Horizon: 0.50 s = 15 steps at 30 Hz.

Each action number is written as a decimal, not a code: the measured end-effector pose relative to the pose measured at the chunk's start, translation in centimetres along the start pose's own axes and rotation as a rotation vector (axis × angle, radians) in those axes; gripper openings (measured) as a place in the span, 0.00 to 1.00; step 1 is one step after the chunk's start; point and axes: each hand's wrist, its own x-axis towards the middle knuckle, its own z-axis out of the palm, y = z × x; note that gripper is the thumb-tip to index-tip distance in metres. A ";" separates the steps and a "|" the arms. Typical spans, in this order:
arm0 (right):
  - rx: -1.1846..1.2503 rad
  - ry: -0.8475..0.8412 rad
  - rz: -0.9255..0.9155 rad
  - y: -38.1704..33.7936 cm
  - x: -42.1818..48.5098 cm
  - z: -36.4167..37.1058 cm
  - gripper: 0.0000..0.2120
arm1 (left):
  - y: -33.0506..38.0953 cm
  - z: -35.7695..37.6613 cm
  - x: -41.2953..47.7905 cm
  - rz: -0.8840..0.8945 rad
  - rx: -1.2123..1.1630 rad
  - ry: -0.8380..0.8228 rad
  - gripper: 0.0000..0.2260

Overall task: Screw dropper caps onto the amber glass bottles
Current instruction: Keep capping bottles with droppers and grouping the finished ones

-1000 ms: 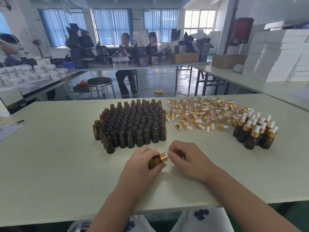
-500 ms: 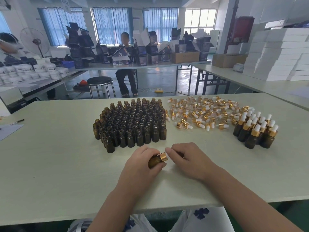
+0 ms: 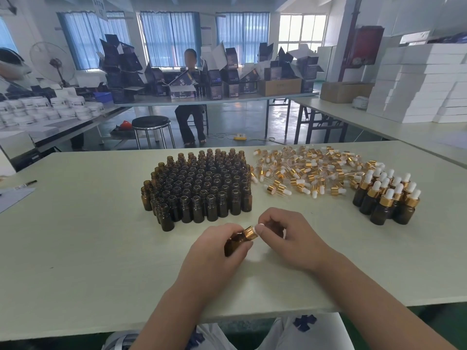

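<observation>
My left hand (image 3: 214, 251) grips an amber glass bottle (image 3: 234, 243), tilted with its neck pointing up and right. A gold dropper cap (image 3: 249, 233) sits on that neck, and my right hand (image 3: 290, 237) pinches the cap's white bulb end between thumb and fingers. Behind my hands stands a dense block of open amber bottles (image 3: 199, 185). A heap of loose gold-and-white dropper caps (image 3: 305, 170) lies to its right. Several capped bottles (image 3: 386, 198) stand grouped at the far right.
The pale table (image 3: 75, 236) runs wide to the left, with a pen (image 3: 29, 183) and paper (image 3: 12, 198) at its left edge. Beyond it are a stool (image 3: 151, 122), a seated person, tables of dark boxes and stacked white boxes (image 3: 417, 82).
My right hand has shifted its fingers on the cap and lifted slightly, showing the white bulb tip. The bottle stays in my left hand at the same spot.
</observation>
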 end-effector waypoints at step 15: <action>-0.377 0.010 0.063 -0.3 -1.2 -8.6 0.05 | -0.4 0.3 0.2 -0.050 0.023 -0.019 0.17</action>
